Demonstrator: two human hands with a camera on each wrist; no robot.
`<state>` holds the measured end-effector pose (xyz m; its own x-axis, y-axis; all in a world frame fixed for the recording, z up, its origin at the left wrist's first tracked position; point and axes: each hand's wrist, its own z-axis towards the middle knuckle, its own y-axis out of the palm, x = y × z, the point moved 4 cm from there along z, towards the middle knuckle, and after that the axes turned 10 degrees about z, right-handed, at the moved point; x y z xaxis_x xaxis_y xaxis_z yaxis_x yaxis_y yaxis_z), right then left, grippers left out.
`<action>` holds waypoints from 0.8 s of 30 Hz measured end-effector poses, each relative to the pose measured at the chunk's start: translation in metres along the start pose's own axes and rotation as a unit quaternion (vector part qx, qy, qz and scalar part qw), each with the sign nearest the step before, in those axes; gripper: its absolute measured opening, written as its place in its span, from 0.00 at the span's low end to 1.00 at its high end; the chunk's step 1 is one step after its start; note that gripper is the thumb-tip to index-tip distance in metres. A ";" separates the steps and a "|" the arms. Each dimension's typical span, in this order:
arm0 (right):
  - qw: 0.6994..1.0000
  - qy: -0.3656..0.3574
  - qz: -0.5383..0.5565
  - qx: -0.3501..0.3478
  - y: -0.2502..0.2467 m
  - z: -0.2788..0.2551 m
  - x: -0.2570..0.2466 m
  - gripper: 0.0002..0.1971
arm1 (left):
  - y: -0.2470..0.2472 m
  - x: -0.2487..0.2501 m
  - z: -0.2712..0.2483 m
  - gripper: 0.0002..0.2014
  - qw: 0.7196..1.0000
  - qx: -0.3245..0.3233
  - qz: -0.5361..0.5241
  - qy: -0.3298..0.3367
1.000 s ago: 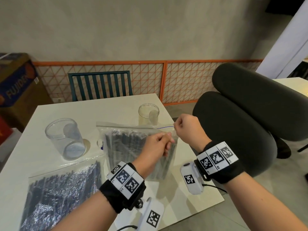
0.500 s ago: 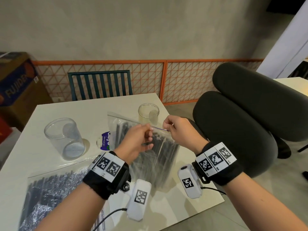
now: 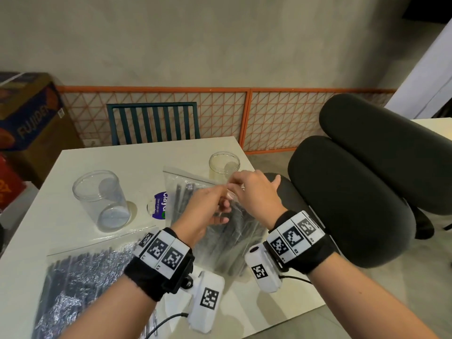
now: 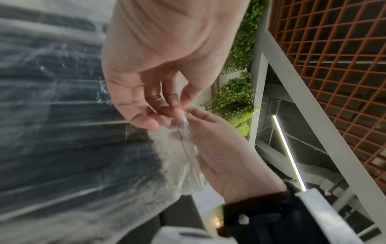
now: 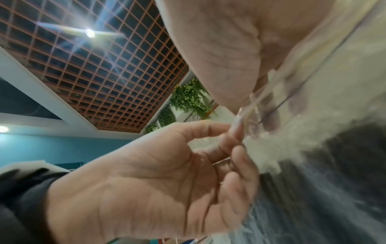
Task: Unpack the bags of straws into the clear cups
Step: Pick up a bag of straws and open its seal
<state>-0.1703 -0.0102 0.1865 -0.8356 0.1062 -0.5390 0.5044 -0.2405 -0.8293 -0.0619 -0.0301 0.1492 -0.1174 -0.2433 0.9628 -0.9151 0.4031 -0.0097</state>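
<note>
A clear zip bag of black straws [image 3: 220, 236] is held upright over the white table [image 3: 73, 241], near its right edge. My left hand [image 3: 220, 204] and my right hand [image 3: 236, 189] pinch its top strip close together, thumb against fingers. In the left wrist view the left hand [image 4: 167, 107] and the right hand [image 4: 194, 113] meet at the bag's [image 4: 73, 132] clear top edge. A tall empty clear cup [image 3: 100, 199] stands to the left. A smaller clear cup [image 3: 223, 165] stands just behind the hands. A second bag of straws [image 3: 80, 277] lies flat at the lower left.
A round purple and white label [image 3: 159, 206] lies on the table beside the held bag. A black padded office chair [image 3: 354, 192] stands close on the right. A teal slatted chair [image 3: 154, 123] is at the far edge, and cardboard boxes [image 3: 29, 118] stand at the left.
Both hands have come together at the right part of the bag's top edge. The bag has turned, its left corner swinging away from me, which uncovers the purple label.
</note>
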 end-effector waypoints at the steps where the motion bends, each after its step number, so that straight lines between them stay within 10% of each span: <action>1: 1.000 -0.002 0.010 0.000 0.000 0.000 0.000 0.09 | -0.006 0.001 0.002 0.11 1.000 0.026 -0.001 0.003; 13: 0.996 0.070 0.043 0.040 0.003 0.023 0.026 0.09 | -0.030 -0.022 0.002 0.10 0.998 0.045 -0.041 -0.020; 24: 0.996 -0.060 0.069 0.003 0.025 0.010 -0.013 0.08 | -0.052 0.000 0.006 0.08 0.990 0.130 0.057 0.015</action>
<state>-0.1496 -0.0270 0.1743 -0.7783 -0.0442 -0.6264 0.6157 -0.2500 -0.7473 -0.0169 -0.0559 0.1485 -0.2173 -0.1807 0.9592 -0.9655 0.1844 -0.1839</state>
